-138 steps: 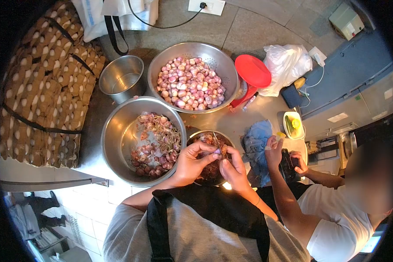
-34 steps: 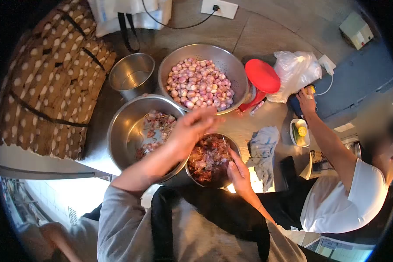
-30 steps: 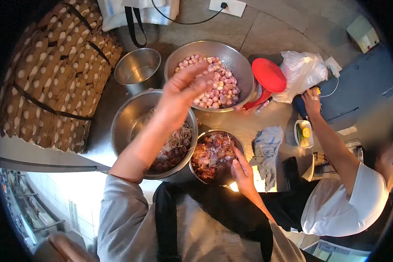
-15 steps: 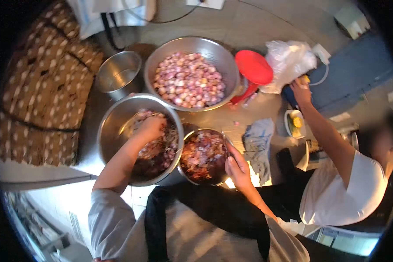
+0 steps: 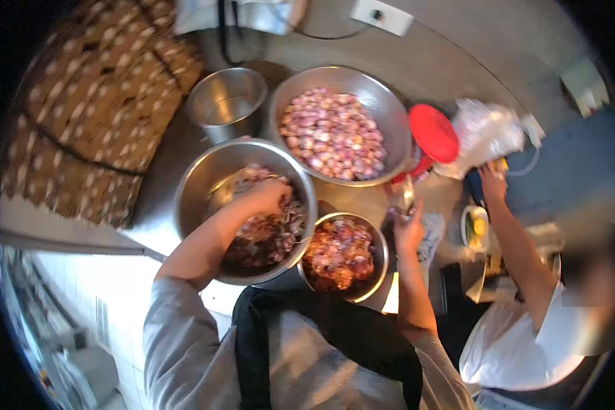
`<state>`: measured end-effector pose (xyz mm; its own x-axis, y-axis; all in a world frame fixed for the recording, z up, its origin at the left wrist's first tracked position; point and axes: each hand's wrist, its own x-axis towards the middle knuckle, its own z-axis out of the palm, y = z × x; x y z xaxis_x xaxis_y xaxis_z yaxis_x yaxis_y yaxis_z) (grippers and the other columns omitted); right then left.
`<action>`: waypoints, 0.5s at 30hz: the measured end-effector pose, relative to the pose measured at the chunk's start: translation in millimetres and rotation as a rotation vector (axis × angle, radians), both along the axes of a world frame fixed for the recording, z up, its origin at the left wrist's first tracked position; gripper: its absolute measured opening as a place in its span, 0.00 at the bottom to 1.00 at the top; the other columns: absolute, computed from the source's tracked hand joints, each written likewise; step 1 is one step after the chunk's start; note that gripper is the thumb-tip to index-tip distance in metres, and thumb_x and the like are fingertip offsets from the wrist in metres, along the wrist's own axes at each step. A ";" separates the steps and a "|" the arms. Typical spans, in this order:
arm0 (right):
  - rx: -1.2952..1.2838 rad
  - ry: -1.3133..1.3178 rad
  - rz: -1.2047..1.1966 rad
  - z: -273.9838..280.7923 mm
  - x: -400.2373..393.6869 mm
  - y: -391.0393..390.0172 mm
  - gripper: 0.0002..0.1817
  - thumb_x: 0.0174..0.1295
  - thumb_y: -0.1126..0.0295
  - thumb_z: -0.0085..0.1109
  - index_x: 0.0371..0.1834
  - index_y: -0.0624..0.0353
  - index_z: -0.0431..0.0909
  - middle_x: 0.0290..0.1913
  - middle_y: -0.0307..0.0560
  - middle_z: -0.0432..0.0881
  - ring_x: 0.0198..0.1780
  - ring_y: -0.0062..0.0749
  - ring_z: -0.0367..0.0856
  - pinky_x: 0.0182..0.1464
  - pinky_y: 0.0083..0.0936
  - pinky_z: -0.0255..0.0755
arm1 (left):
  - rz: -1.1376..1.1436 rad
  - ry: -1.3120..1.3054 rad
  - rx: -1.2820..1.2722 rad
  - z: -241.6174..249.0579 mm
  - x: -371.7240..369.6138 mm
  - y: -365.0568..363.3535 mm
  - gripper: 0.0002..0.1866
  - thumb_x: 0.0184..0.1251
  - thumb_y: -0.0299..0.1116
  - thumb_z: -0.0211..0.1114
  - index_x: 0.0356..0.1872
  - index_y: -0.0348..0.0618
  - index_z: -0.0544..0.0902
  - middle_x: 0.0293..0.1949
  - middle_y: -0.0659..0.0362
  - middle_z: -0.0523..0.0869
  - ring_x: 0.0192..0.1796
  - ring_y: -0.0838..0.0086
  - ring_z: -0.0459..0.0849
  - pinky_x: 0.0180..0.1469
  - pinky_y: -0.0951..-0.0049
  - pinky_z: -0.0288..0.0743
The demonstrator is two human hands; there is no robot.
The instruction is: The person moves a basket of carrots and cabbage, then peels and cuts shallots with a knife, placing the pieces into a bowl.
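Observation:
My left hand reaches into a large steel bowl and is closed, its fingertips lost among loose onion skins. In front of me, to the right, stands a smaller steel bowl heaped with reddish-purple onion pieces or skins. My right hand is raised beyond that bowl, apart from it. It is closed on a narrow, shiny, blade-like tool, blurred and pointing away from me. A wide steel basin of small pinkish onions sits behind both bowls.
A steel pot stands at the back left, by brown textured material. Rightward lie a red lid, a plastic bag, a blue-grey cloth and a small dish. Another person's hand reaches near the bag.
My right hand has moved from the small bowl's rim away from me, toward the red lid. My left hand stays in the large bowl. The whole view has shifted.

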<state>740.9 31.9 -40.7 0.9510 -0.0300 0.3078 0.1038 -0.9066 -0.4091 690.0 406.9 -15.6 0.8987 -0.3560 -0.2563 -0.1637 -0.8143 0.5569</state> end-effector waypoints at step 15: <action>0.007 -0.002 -0.005 -4.0 3.3 16.2 0.44 0.47 0.63 0.64 0.68 0.51 0.49 0.35 0.60 0.80 0.33 0.54 0.80 0.32 0.38 0.71 | 0.248 -0.200 0.163 41.2 -9.0 13.8 0.11 0.46 0.25 0.60 0.32 0.48 0.83 0.36 0.53 0.82 0.41 0.60 0.80 0.44 0.63 0.73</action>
<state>744.3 48.1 -44.7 0.9502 -0.0373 0.3095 0.0999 -0.9041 -0.4155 680.9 420.7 25.6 0.9908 -0.0895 -0.1020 -0.0424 -0.9182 0.3937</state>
